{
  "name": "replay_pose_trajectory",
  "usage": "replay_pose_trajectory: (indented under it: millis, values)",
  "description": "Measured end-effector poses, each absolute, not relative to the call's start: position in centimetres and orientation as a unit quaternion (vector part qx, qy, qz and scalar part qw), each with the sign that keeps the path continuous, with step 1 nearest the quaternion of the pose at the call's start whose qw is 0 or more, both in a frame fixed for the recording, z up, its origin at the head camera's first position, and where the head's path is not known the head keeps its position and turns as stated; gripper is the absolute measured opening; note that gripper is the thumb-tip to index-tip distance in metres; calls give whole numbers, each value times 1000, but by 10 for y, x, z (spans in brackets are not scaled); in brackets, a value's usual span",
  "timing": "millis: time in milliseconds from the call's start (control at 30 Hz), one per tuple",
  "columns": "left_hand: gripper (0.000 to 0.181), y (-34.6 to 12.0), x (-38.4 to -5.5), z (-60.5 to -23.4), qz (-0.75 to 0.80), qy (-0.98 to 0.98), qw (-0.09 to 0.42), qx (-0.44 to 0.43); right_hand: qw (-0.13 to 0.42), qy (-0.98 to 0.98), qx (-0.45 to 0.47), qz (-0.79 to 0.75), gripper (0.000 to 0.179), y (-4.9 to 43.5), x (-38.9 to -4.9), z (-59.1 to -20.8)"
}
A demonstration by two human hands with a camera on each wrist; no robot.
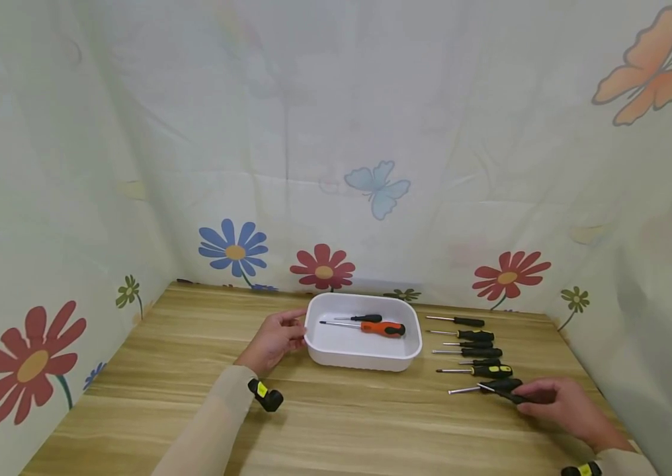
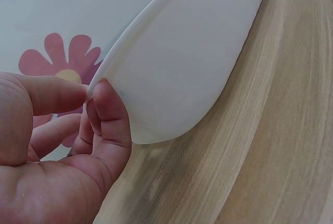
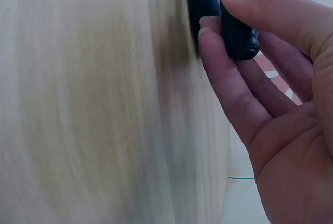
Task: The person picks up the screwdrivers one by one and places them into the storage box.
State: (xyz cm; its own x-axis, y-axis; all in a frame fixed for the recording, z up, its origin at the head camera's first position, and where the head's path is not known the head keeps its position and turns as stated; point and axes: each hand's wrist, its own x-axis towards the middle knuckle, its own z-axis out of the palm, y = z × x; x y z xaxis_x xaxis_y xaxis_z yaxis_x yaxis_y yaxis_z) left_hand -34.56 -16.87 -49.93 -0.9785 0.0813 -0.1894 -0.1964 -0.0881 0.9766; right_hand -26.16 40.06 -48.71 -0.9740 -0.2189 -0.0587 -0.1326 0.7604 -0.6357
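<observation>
At the left end of a white plastic box (image 1: 360, 360), my left hand (image 1: 273, 342) pinches the rim between thumb and fingers. Inside the box lie an orange-and-black screwdriver (image 1: 380, 328) and a smaller black-handled one (image 1: 368, 318). Over to the right, my right hand (image 1: 568, 406) grips a black-handled screwdriver (image 3: 239, 39) by its handle, the shaft pointing left. It overlaps another black screwdriver (image 1: 499, 384) at the near end of a row on the table. In the right wrist view, that handle is right beside my fingertips.
Several more screwdrivers lie in the row right of the box, among them a yellow-and-black one (image 1: 491, 371) and a thin black one (image 1: 469, 322) farthest back. The wood-grain table (image 1: 336, 423) ends at a flower-printed curtain (image 1: 312, 132) behind and at both sides.
</observation>
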Motion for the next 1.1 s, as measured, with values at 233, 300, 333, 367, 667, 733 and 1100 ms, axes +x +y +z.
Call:
replay_pose_trajectory:
  millis: [233,300,333,367,667,733,1100]
  values:
    - [49,-168,-345,-497,736,669,93,-45,40,929,-86,-358,32,396,-259,-486]
    - [49,-168,-345,-497,736,669,93,-44,25,922,-97,-373,30,395,-259,-486]
    - [49,-168,-344,-497,736,670,93,-44,16,920,-101,-378,29,394,-259,-486]
    - [49,-168,-344,-497,736,669,94,-44,9,918,-104,-381,29,393,-259,-485]
    - [48,-168,-346,-498,735,670,98,-45,-3,927,-75,-368,30,382,-259,-470]
    - [48,-168,-346,-499,734,671,97,-46,-7,923,-78,-377,30,381,-260,-468]
    - [48,-169,-346,-501,735,670,96,-43,-21,913,-90,-398,35,367,-268,-455]
